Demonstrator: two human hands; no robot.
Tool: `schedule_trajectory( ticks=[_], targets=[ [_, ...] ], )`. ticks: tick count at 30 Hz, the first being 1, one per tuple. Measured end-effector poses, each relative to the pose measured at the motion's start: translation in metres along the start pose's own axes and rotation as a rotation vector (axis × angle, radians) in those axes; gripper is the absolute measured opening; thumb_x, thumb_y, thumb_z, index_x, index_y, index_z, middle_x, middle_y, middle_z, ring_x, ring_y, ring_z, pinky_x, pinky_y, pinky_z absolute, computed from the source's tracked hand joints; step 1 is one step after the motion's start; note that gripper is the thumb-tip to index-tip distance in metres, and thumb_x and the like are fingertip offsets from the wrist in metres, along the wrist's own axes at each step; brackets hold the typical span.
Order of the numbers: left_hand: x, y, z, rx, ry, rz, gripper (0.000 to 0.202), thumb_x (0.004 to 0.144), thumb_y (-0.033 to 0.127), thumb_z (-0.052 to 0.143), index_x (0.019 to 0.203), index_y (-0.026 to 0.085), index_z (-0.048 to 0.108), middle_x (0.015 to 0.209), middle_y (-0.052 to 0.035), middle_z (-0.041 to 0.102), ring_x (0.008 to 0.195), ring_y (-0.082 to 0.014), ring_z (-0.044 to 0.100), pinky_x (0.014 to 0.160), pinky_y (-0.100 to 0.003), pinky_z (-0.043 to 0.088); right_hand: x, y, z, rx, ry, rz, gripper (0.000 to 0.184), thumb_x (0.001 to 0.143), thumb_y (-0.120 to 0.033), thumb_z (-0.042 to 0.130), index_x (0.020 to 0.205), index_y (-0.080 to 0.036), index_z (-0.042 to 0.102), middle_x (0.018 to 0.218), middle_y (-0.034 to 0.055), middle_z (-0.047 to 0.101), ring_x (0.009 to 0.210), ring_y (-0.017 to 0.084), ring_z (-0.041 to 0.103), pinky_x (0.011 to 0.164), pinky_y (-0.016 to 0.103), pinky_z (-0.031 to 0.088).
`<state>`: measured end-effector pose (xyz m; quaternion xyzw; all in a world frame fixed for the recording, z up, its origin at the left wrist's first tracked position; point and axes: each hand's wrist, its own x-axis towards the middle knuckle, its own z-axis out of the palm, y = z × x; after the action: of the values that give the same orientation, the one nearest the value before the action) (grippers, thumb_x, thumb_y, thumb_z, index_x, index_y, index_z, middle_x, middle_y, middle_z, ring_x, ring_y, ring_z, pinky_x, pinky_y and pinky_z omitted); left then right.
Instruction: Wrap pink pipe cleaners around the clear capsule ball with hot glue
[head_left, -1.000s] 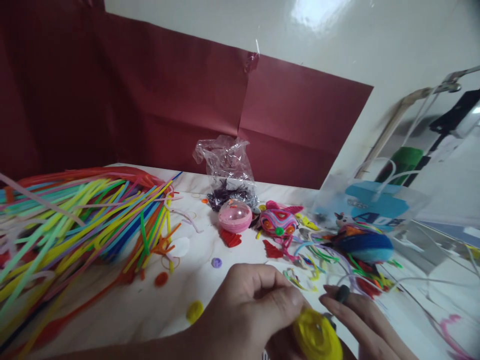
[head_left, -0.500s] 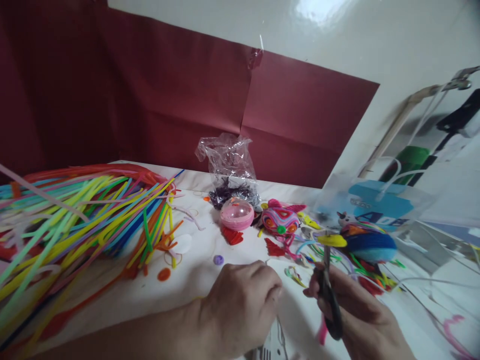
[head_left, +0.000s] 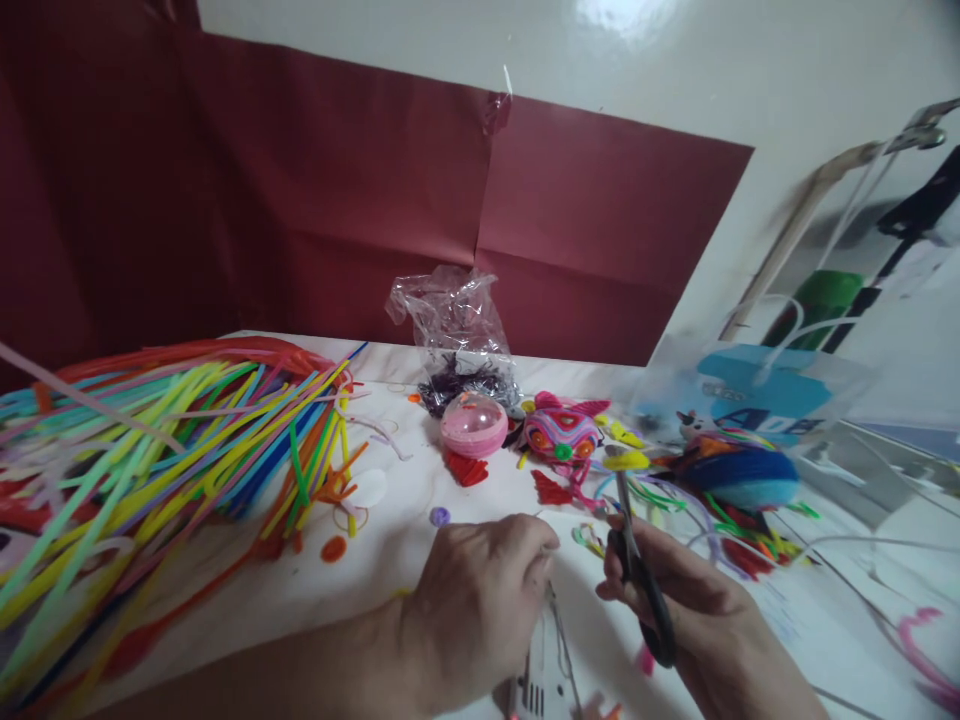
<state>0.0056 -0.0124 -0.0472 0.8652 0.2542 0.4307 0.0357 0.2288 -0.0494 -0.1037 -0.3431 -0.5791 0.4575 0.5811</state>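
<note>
My right hand [head_left: 697, 600] grips a pair of scissors [head_left: 651, 600] by the dark handles, blades pointing up. A fuzzy yellow piece [head_left: 626, 460] sits at the scissors' tip. My left hand [head_left: 484, 605] is closed in a pinch over the table, and anything between its fingers is hidden. Just below it lies a white slotted tool with a wire stand [head_left: 541, 680], which looks like a glue gun. Beyond my hands, a pink striped fuzzy animal head [head_left: 562, 430] with orange eyes and a green nose stands beside a pink clear-topped ball [head_left: 474, 425].
Many coloured pipe cleaners [head_left: 187, 430] are heaped at the left. A clear plastic bag [head_left: 457, 320] stands at the back, and a blue fuzzy ball [head_left: 742, 475] lies at the right near a printed carrier bag [head_left: 780, 385]. Red scraps [head_left: 466, 470] and a purple pompom [head_left: 440, 516] lie mid-table.
My right hand has shifted slightly left with the scissors, and the yellow piece at their tip has moved left and up along with them. My left hand stays nearly in place.
</note>
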Motion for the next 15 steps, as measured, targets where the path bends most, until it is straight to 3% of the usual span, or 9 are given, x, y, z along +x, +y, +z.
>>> schedule_trajectory(
  ticks=[5,9,11,15],
  targets=[
    [0.009,-0.003,-0.003,0.049,-0.028,0.022,0.026,0.085,0.023,0.055,0.061,0.015,0.059,0.055,0.0,0.057,0.049,-0.0111,0.053,0.048,-0.023,0.038,0.0,0.006,-0.001,-0.057,0.051,-0.03,0.036,0.095,-0.037,0.08,0.125,-0.026,0.063,0.107,0.0079,0.051,0.089,0.02,0.057,0.08,0.018,0.053],
    [0.005,-0.006,-0.006,0.055,0.046,0.028,0.018,0.083,0.017,0.054,0.067,0.014,0.061,0.063,-0.0018,0.058,0.058,-0.0125,0.056,0.054,-0.024,0.041,0.002,0.003,0.002,-0.244,0.044,-0.112,0.036,0.096,-0.028,0.071,0.128,-0.016,0.061,0.108,0.0101,0.051,0.091,0.024,0.057,0.078,0.024,0.056],
    [-0.002,-0.008,-0.008,0.06,0.065,0.009,0.016,0.082,0.014,0.053,0.068,0.015,0.059,0.064,-0.0014,0.059,0.059,-0.0124,0.056,0.054,-0.024,0.041,0.001,-0.003,0.006,-0.372,0.053,-0.205,0.033,0.094,-0.024,0.066,0.125,-0.013,0.063,0.11,0.0098,0.05,0.091,0.023,0.057,0.075,0.02,0.057],
    [-0.02,-0.015,-0.011,0.132,0.112,0.034,0.023,0.082,0.017,0.055,0.059,0.016,0.053,0.059,-0.0006,0.056,0.058,-0.0129,0.052,0.054,-0.026,0.037,0.001,-0.014,0.015,-0.634,0.044,-0.424,0.033,0.094,-0.021,0.056,0.126,-0.025,0.06,0.115,0.0018,0.048,0.106,0.015,0.049,0.083,0.007,0.047]
  ],
)
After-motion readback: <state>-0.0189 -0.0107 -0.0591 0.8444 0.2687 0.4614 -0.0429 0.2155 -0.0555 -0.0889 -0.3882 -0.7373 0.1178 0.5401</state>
